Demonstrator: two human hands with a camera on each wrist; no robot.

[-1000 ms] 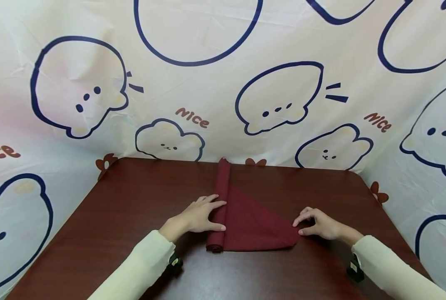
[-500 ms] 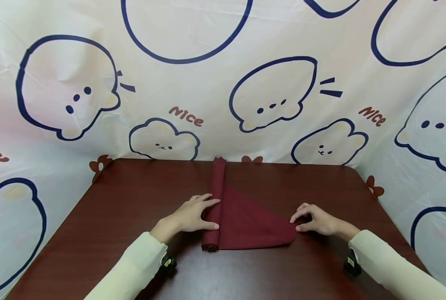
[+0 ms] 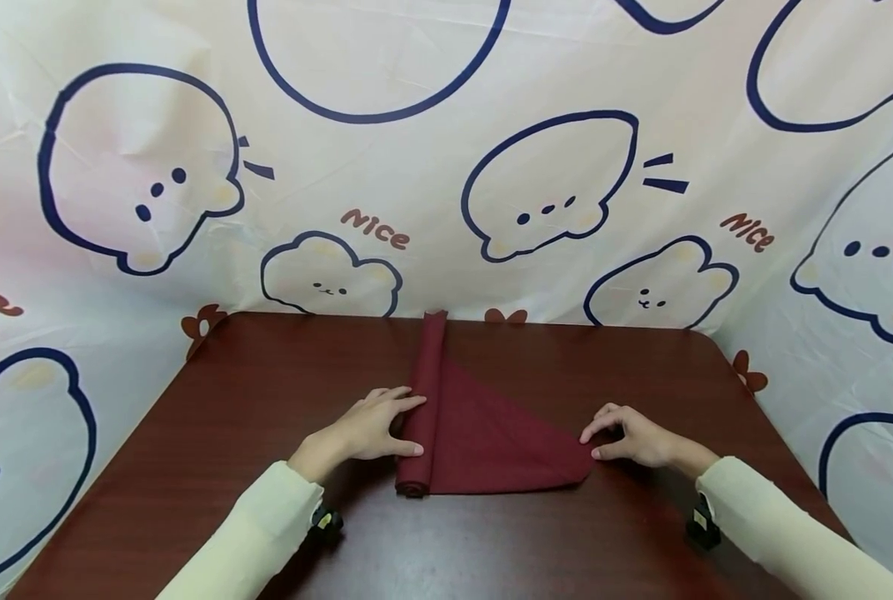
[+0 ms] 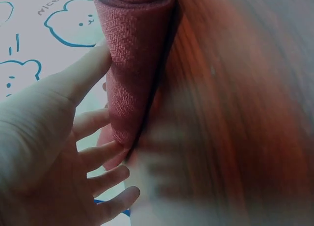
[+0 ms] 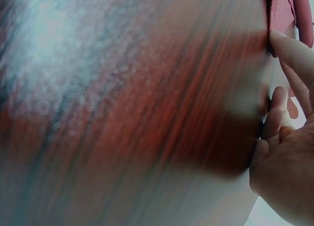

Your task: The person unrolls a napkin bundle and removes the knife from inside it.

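A dark red cloth (image 3: 502, 442) lies on the brown table, partly rolled up. Its roll (image 3: 429, 392) runs from the table's far edge toward the near side, and a flat triangular flap spreads out to the right. Against the left side and top of the roll rests my left hand (image 3: 371, 427), fingers spread and nearly straight; the left wrist view shows this hand (image 4: 59, 137) with thumb and fingertips along the rolled cloth (image 4: 132, 54). My right hand (image 3: 634, 437) pinches the flap's right corner between thumb and index finger. In the right wrist view its other fingers are curled in.
The brown table (image 3: 304, 358) reaches back to a pale curtain (image 3: 431, 183) printed with blue cartoon outlines, which also hangs along both sides. A black wrist camera (image 3: 328, 522) sits on the left wrist and another camera (image 3: 703, 525) on the right.
My left hand and the roll have shifted a little to the left, and the flat flap has widened slightly. The right hand stays at the corner. The head view has also swung slightly.
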